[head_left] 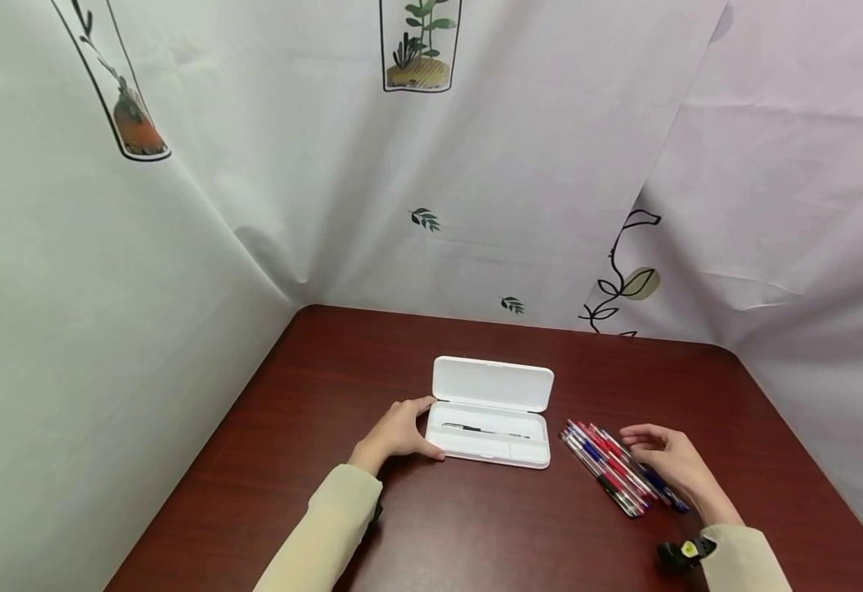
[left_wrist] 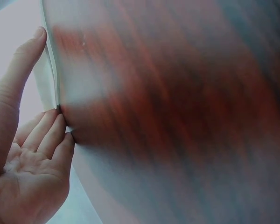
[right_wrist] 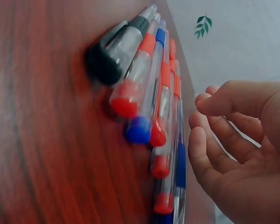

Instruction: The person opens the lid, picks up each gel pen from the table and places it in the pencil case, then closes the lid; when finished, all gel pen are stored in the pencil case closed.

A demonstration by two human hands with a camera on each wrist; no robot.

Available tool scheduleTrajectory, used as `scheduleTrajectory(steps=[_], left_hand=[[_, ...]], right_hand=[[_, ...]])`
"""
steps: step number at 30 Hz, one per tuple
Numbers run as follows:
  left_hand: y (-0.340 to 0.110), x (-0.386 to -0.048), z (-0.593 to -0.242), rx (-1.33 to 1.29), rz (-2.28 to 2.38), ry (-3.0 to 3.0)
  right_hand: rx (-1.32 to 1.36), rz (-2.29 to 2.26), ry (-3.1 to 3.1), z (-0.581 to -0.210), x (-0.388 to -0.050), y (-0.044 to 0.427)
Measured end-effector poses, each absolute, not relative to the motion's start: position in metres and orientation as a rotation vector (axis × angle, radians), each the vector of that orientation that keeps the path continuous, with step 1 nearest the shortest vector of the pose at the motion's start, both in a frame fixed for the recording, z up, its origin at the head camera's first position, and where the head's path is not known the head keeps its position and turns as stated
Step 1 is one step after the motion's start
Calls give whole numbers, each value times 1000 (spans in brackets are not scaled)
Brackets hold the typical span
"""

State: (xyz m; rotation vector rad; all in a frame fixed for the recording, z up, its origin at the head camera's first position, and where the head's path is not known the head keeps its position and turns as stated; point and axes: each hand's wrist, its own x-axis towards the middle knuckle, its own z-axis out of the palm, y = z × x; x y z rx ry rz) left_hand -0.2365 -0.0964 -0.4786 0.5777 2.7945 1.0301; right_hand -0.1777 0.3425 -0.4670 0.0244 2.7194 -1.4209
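A white pencil case (head_left: pixel 487 457) lies on the table with its lid (head_left: pixel 492 383) raised. Inside it rests one pen (head_left: pixel 485 430) with a black grip. My left hand (head_left: pixel 394 429) holds the case at its left end, thumb at the near corner and fingers at the far one. To the right of the case, a bunch of clear pens (head_left: pixel 603 462) with red, blue and black parts lies side by side. Beside them my right hand (head_left: pixel 668 460) hovers with loosely bent fingers. In the right wrist view, a gap separates its fingertips (right_wrist: pixel 199 140) from the pens.
The dark red wooden table (head_left: pixel 491 526) is bordered by a white patterned cloth (head_left: pixel 535 164) at the back and sides. A black wrist device (head_left: pixel 683 552) sits at my right sleeve.
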Motion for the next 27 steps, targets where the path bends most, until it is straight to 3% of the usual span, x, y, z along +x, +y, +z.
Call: scheduleTrajectory(steps=[27], left_hand=[[-97, -237, -481, 601, 1020, 2809]], right_hand=[[54, -1058, 2886, -467, -174, 348]])
